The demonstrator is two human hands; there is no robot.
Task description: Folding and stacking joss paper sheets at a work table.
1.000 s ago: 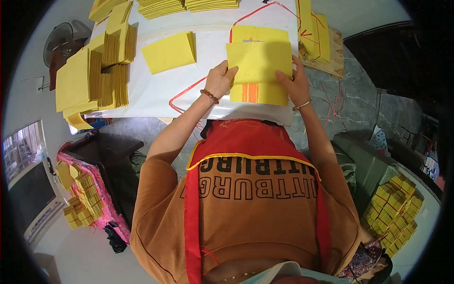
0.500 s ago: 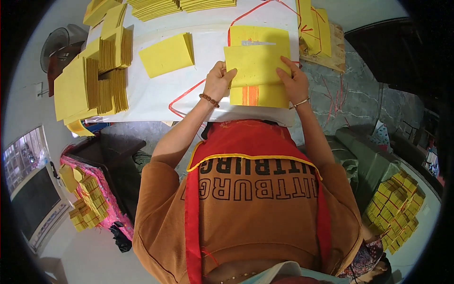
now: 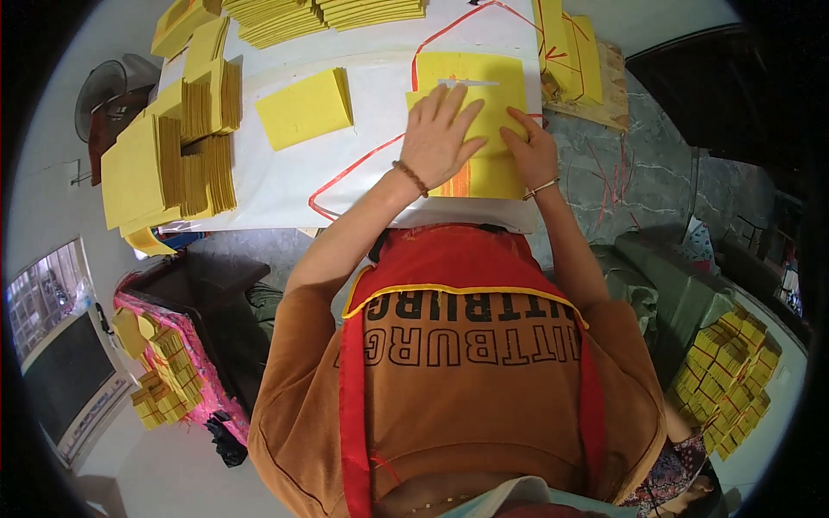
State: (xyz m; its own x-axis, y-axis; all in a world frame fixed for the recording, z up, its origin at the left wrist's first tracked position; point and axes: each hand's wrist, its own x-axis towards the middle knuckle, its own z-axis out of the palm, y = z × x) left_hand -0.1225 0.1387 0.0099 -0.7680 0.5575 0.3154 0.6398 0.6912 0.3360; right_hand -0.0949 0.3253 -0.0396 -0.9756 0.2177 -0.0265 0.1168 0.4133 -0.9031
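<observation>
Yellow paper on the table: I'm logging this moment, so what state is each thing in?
Yellow sheets: flat, pressed under both hands.
Left hand: open, palm down.
Right hand: fingers on the sheets.
Single stack: lying apart.
Side stacks: piled, some on edge.
Red string: loose.

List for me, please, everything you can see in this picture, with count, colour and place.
sheet stack: one, yellow, under both hands
table: one, white, centre top
loose stack: one, yellow, left of the hands
paper piles: several, yellow, table's left edge
string: one, red, across the table
bundles: many, yellow, tied in red, lower right
tub: one, pink, lower left, holding yellow bundles
fan: one, grey, upper left
left hand: flat on the sheet stack
right hand: pressing the sheet stack
</observation>
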